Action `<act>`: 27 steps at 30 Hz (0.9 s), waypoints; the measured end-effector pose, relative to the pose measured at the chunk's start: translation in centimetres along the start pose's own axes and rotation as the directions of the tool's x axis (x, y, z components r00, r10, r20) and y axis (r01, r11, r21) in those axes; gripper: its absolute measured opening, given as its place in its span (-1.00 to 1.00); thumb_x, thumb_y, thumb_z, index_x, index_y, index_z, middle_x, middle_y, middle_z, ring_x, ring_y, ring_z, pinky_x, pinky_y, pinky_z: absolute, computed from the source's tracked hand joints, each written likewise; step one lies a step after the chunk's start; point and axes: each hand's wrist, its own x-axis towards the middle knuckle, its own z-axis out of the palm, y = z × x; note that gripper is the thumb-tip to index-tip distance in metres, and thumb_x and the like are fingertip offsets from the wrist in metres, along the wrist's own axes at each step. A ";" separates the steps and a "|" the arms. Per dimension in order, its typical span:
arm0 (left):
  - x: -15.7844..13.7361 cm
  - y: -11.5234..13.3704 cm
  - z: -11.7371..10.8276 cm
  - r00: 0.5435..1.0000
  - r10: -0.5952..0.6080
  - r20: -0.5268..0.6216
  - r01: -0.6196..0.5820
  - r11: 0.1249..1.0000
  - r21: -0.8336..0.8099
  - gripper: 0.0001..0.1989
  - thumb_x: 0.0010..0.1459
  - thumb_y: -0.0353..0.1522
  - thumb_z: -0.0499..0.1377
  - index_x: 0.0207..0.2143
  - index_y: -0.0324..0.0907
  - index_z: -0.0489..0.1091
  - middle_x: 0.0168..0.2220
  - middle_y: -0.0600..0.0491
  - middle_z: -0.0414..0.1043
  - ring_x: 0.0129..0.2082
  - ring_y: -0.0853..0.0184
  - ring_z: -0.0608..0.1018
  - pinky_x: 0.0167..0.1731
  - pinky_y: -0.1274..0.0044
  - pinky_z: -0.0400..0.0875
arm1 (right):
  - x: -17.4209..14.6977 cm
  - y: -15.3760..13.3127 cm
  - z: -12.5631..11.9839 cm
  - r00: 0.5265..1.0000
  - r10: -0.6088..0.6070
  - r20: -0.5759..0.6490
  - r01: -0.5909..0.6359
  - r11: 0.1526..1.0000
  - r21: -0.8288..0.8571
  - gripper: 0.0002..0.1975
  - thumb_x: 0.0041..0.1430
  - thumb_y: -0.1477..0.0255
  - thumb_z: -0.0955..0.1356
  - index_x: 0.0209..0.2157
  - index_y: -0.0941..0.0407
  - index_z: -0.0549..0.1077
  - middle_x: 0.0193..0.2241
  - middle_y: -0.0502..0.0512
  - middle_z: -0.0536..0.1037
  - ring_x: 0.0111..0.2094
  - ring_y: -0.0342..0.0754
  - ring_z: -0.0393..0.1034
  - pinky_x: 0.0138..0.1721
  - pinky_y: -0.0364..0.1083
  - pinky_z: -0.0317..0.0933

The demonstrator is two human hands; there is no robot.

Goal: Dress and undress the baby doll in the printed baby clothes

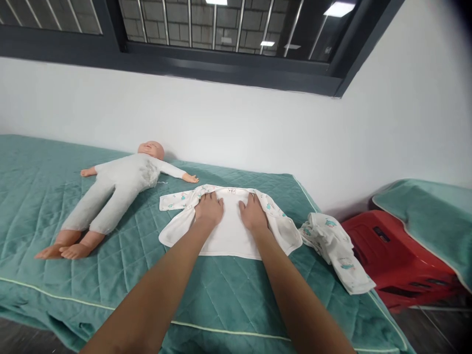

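Note:
A white baby shirt with a small printed pattern on its sleeves lies spread open on the green quilted bed cover. My left hand rests flat on the left part of the shirt, below the collar, fingers stretched out. Opposite it, my right hand lies on the right part with its fingers apart; some fingertips are partly hidden near the cloth's fold. Left of the shirt, a baby doll with a white cloth body lies on its back, one arm stretched towards the shirt's collar.
Crumpled white patterned baby clothing lies at the bed's right edge. Beyond that edge stands a red plastic object, partly covered by green cloth. A white wall and a dark-framed barred window are behind the bed cover.

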 end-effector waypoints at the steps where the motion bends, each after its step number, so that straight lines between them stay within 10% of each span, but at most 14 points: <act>1: 0.0 0.0 0.1 1.000 -0.003 0.004 0.003 1.000 0.003 -0.48 0.33 -0.20 -0.17 0.20 -0.28 0.20 0.21 -0.24 0.28 0.23 0.07 0.29 0.14 0.23 0.26 | 0.1 0.0 0.1 1.000 0.005 0.021 -0.005 1.000 -0.002 -0.40 0.35 0.28 0.10 0.29 0.36 0.07 0.30 0.39 0.12 0.30 0.17 0.03 0.24 0.03 0.01; 17: -3.5 1.0 0.5 0.997 0.076 -0.013 -0.075 0.994 0.076 -0.38 0.33 -0.25 -0.22 0.31 -0.46 0.03 0.28 -0.33 0.15 0.28 0.06 0.24 0.24 0.23 0.09 | -1.5 -1.0 -0.6 0.998 -0.024 0.064 0.030 0.996 -0.086 -0.43 0.39 0.29 0.04 0.29 0.33 0.10 0.30 0.49 0.10 0.27 0.19 0.11 0.13 0.06 0.16; 27: -7.0 0.7 -0.1 0.991 0.136 -0.008 -0.135 0.985 0.104 -0.36 0.34 -0.23 -0.24 0.31 -0.50 0.04 0.36 -0.28 -0.02 0.36 0.06 0.09 0.33 0.26 -0.08 | -5.4 -0.9 -1.3 0.992 -0.106 0.069 0.115 0.982 -0.148 -0.37 0.38 0.28 0.11 0.32 0.40 0.05 0.36 0.46 -0.06 0.38 0.17 -0.16 0.31 0.07 -0.16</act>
